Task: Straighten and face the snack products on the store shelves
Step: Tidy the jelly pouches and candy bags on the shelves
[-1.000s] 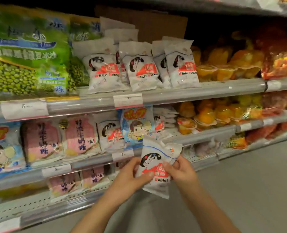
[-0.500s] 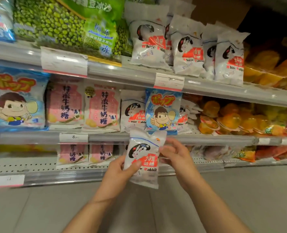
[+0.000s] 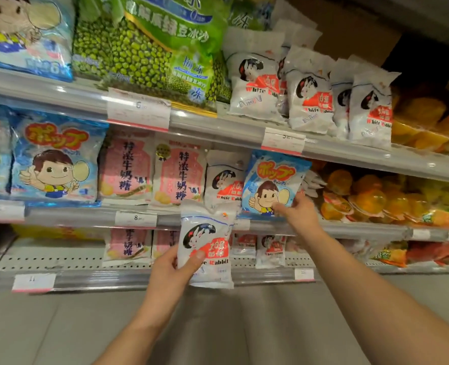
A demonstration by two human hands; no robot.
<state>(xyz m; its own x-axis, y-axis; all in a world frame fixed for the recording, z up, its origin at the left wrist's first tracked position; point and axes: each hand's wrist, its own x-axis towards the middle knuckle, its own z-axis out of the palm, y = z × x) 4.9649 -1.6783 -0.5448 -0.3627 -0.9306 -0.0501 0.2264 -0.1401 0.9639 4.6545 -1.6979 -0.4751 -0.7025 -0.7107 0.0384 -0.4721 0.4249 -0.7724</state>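
Note:
My left hand (image 3: pixel 173 272) grips a white White Rabbit candy bag (image 3: pixel 207 241) by its lower left, holding it upright in front of the shelves. My right hand (image 3: pixel 297 212) pinches the lower right corner of a small blue cartoon-boy candy bag (image 3: pixel 273 183), which stands on the middle shelf (image 3: pixel 349 227) among White Rabbit bags. Another White Rabbit bag (image 3: pixel 224 180) stands just left of the blue one. Several more White Rabbit bags (image 3: pixel 310 93) line the upper shelf.
Pink milk-candy bags (image 3: pixel 152 172) and larger blue cartoon-boy bags (image 3: pixel 54 159) fill the middle shelf's left. Green bean bags (image 3: pixel 149 48) sit above. Orange jelly cups (image 3: pixel 376 201) lie to the right. The bottom shelf (image 3: pixel 60 259) holds small pink and white bags. Grey floor lies below.
My right hand has let go of the White Rabbit bag and reached up to the blue bag on the middle shelf. My left hand alone keeps the white bag. The view shifted left.

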